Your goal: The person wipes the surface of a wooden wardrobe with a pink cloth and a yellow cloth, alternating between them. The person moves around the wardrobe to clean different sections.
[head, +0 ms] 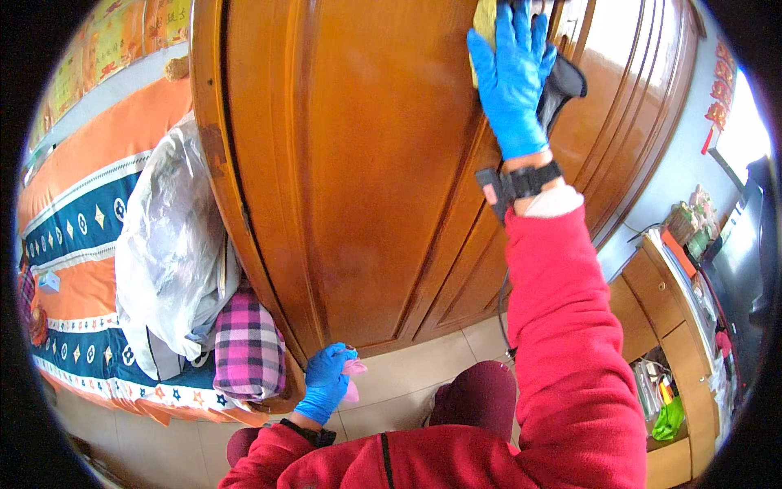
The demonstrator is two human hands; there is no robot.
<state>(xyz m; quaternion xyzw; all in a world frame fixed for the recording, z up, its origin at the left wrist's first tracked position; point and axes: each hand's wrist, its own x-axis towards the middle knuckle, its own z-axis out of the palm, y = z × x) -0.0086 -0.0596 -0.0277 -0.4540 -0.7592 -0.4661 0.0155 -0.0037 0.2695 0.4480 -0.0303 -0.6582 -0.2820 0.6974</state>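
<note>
My right hand [514, 82], in a blue rubber glove, is raised against the upper part of a brown wooden wardrobe door [379, 171]. Its fingers are spread over a yellow cloth [484, 24], pressed flat near the door's edge. A dark bag-like item [562, 85] hangs just right of that wrist. Low down by the wardrobe's bottom corner, my left hand [327, 379], gloved in blue as well, is closed on a pink cloth [352, 379]. Both wrists wear black straps.
Left of the wardrobe is a bed with a patterned orange and blue sheet [85, 284], bearing a plastic-covered bag [168, 244] and a plaid bundle [249, 345]. A wooden cabinet [684, 367] with a partly visible open compartment stands at right. Tiled floor [403, 373] shows below.
</note>
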